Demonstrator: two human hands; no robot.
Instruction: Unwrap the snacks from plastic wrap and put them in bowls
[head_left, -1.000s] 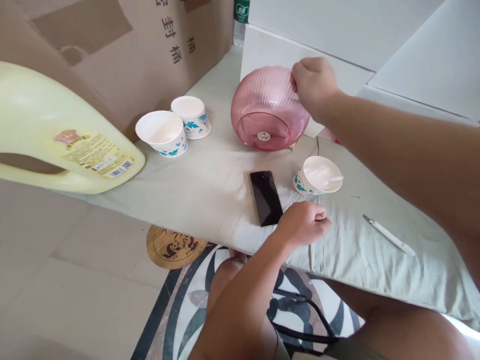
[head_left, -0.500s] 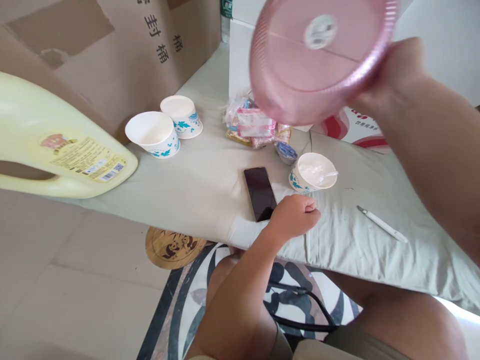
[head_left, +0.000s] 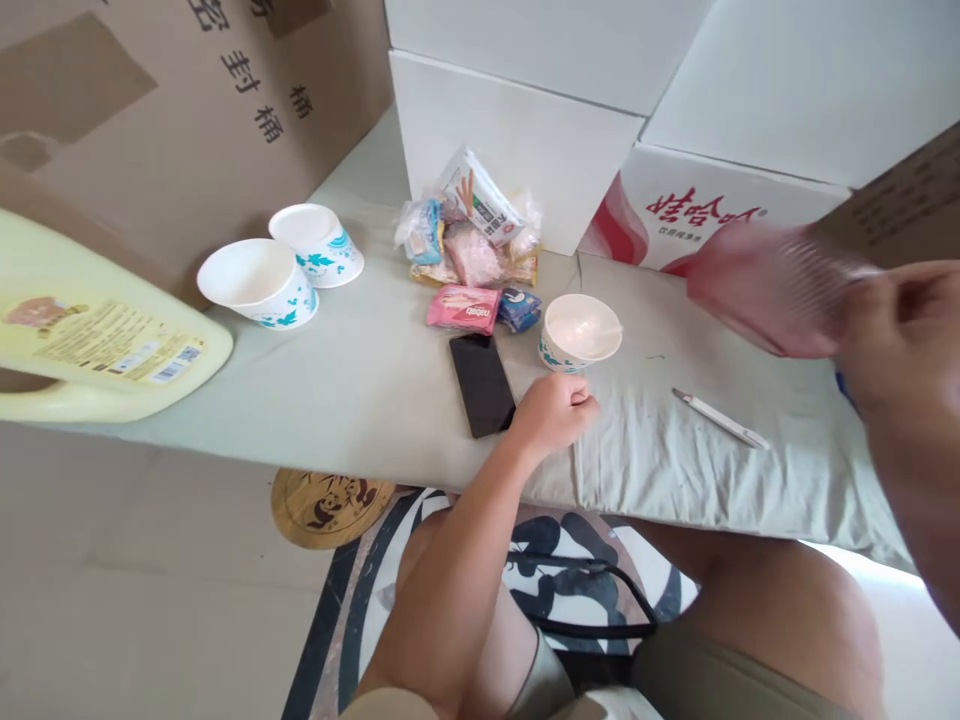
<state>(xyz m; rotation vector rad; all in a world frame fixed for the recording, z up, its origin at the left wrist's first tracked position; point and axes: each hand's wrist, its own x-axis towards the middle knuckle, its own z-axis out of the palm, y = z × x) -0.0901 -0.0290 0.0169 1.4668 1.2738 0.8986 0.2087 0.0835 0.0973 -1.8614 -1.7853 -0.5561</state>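
My right hand [head_left: 892,330] grips a translucent pink plastic bowl [head_left: 772,285] by its side, over the right part of the cloth; motion blurs both. My left hand [head_left: 553,412] rests on the cloth as a loose fist, and nothing shows in it. Beside it lies a dark phone [head_left: 484,385], partly behind the wrist. Just beyond the fist stands a patterned paper cup [head_left: 579,330] with something whitish and a clear plastic handle inside. A pile of wrapped snacks [head_left: 476,250] lies past the phone, with a pink packet [head_left: 463,309] and a blue packet [head_left: 519,309] in front.
Two paper cups [head_left: 259,285] stand at left, near a big yellow jug [head_left: 97,330] and a cardboard box [head_left: 187,110]. White boxes [head_left: 517,140] stack behind the snacks. A white-handled craft knife [head_left: 720,418] lies on the cloth at right. A round wooden panda board [head_left: 330,508] is below the edge.
My right hand has swung the pink bowl right and down, away from above the snacks. The snack pile is now uncovered. My left fist stays beside the phone. The view has shifted.
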